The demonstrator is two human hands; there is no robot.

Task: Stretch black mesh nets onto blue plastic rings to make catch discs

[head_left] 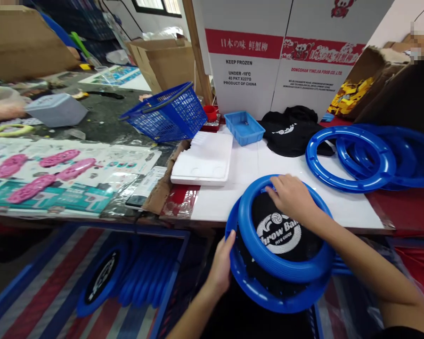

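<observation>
Fingers: those of the left hand [222, 261] are mostly being hidden behind the rim it is gripping; the right hand [291, 197] is being laid over the top rim, fingers bent, part of the lettering being covered by its arm.
Lower blue ring [268, 301]: being largely covered by the upper blue ring [286, 270]; the dark band between them is being only poorly shown.
Spare rings [351, 183]: being overlapped at right, the farthest being blurred.
Front edge: the held pair is being kept tilted across the surface [342, 212] edge, partly overhanging.
Open room: a white stretch is being left between the pair and the small blue tray [245, 129], being bounded at left by a white foam block [205, 162].
Throw Ball print: being shown in white on black fabric [313, 245], being framed by the glossy upper ring.
</observation>
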